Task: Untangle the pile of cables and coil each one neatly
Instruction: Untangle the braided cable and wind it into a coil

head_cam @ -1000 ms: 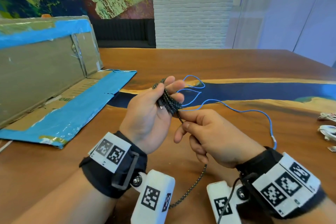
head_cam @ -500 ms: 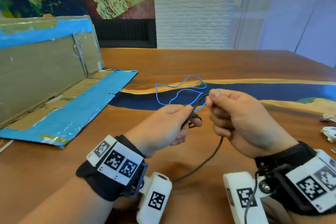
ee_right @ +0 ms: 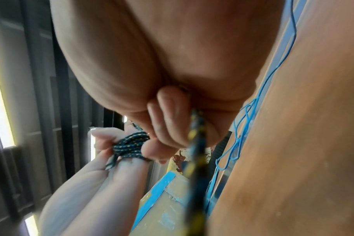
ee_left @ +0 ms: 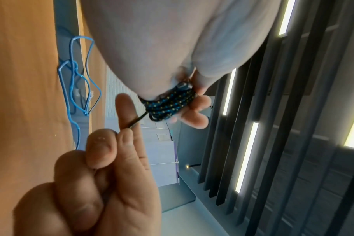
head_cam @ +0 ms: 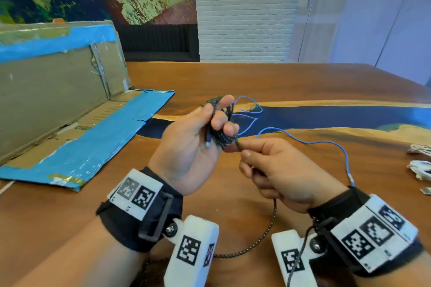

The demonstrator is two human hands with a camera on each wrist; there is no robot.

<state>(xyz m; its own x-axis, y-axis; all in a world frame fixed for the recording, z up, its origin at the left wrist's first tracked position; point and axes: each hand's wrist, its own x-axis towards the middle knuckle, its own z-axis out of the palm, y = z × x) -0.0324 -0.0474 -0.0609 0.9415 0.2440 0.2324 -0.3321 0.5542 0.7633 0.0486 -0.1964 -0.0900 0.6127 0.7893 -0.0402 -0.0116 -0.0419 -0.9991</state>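
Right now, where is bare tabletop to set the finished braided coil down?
Bare wood shows between the cardboard box flap and the left hand, and far across the table. Crowded: blue cable loops ahead, white cables at right edge.

Both forearms are bare, each wrapped at the wrist by a wide black fabric band. The left wristband (head_cam: 140, 214) carries a white plate printed with two black square fiducial markers, fastened by a black plastic buckle. The right wristband (head_cam: 349, 223) bears a longer white plate with three such markers. Beneath each wrist hangs a white camera housing (each stamped with its own marker), joined to the strap by a silver screw: the left housing (head_cam: 191, 251) and the right housing (head_cam: 291, 261), which has a thin black lead running over it.
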